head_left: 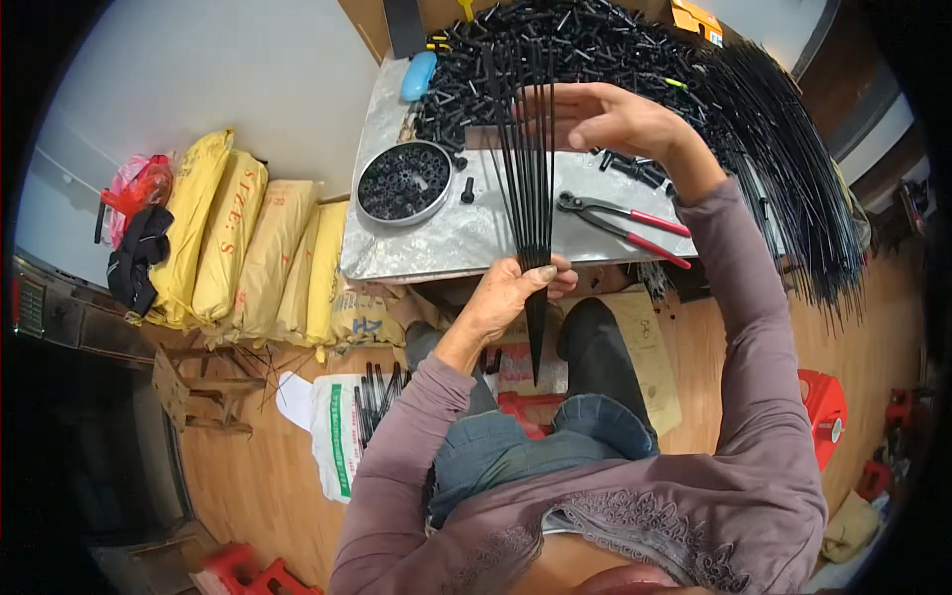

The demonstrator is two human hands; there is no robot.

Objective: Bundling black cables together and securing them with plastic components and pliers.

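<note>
My left hand (516, 294) is closed round a bundle of thin black rods (526, 188) just off the table's front edge. The rods fan out slightly toward the far side and taper to a point below my fist. My right hand (610, 119) is raised over the table with its fingers stretched out and thumb apart. Its fingertips reach behind the far part of the bundle; whether they touch the rods I cannot tell. Pincers with red handles (630, 226) lie on the table to the right of the bundle.
On the silver-covered table (397, 248) stand a round bowl (372, 210) of small black rings and a large heap of short black tubes (585, 45). Long black rods (793, 169) overhang the right side. Filled yellow sacks (233, 228) line the left wall. A blue case (418, 75) lies far left.
</note>
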